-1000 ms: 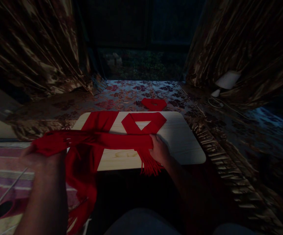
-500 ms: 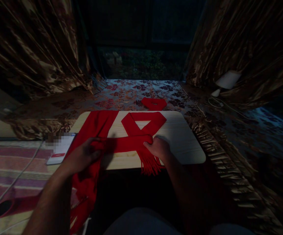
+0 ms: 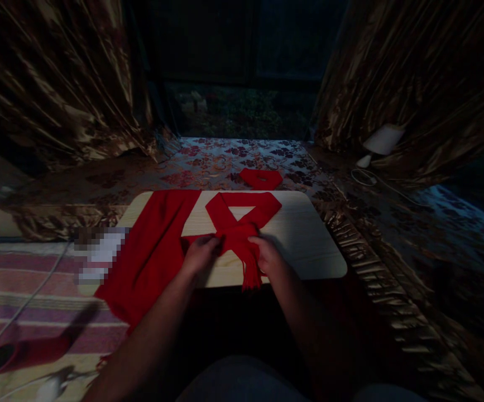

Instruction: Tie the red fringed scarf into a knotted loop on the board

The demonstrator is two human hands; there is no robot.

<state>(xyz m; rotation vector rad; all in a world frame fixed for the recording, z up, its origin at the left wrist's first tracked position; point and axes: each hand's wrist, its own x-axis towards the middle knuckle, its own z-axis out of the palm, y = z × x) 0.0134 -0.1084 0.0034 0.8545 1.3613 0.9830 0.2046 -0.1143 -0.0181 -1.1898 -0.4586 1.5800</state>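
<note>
A red fringed scarf (image 3: 244,199) lies on a light wooden-top table (image 3: 308,237). It is folded into a loop at the far side, and its fringed end hangs near the front edge. My left hand (image 3: 200,255) pinches the scarf's crosswise strip left of the crossing. My right hand (image 3: 268,255) grips the scarf at the right of the crossing, beside the fringe, its fingers partly hidden. A wide red cloth (image 3: 156,240) spreads over the table's left side and drapes off the front; whether it joins the strip is hard to see.
Another folded red piece (image 3: 262,178) lies on the patterned ledge (image 3: 212,153) behind the table. A white lamp (image 3: 384,139) with a cord stands at right. On the striped cover (image 3: 24,279) at left lie a red tube-shaped object (image 3: 36,353) and cables.
My left hand has moved right along the strip, closer to my right hand. The strip between them is bunched shorter, and the wide red cloth at left lies more spread out.
</note>
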